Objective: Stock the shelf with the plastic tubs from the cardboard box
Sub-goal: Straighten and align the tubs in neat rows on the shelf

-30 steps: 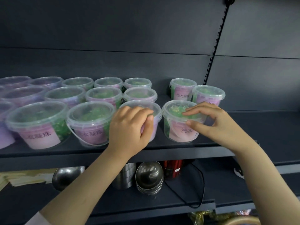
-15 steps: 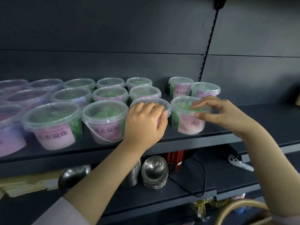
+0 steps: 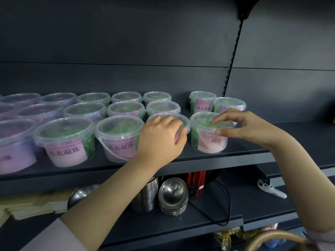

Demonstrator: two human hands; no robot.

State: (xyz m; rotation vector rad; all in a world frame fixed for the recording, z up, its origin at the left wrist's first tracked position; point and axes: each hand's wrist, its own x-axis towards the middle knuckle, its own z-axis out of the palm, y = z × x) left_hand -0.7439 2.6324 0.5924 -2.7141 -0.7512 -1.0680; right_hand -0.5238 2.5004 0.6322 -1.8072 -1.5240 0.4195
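Several clear plastic tubs with pink labels and green or purple contents stand in rows on the dark shelf (image 3: 226, 156). My left hand (image 3: 159, 140) wraps around the front of one front-row tub (image 3: 179, 118), hiding most of it. My right hand (image 3: 241, 127) pinches the rim of the neighbouring tub (image 3: 208, 140) on the right, fingertips on its lid and thumb on its side. Two more tubs (image 3: 202, 102) stand behind that one. The cardboard box is out of view.
On the lower shelf stand stacked steel bowls (image 3: 173, 196), steel cups (image 3: 145, 194), a red appliance (image 3: 196, 182) with a black cable, a white object (image 3: 270, 189) and paper bags (image 3: 27, 207) at left. The upper shelf to the right of the tubs is bare. A basket handle (image 3: 277, 236) shows bottom right.
Both hands stay on the same two front tubs. The view has shifted a little, so the tubs appear further right and the lower shelf shows more.
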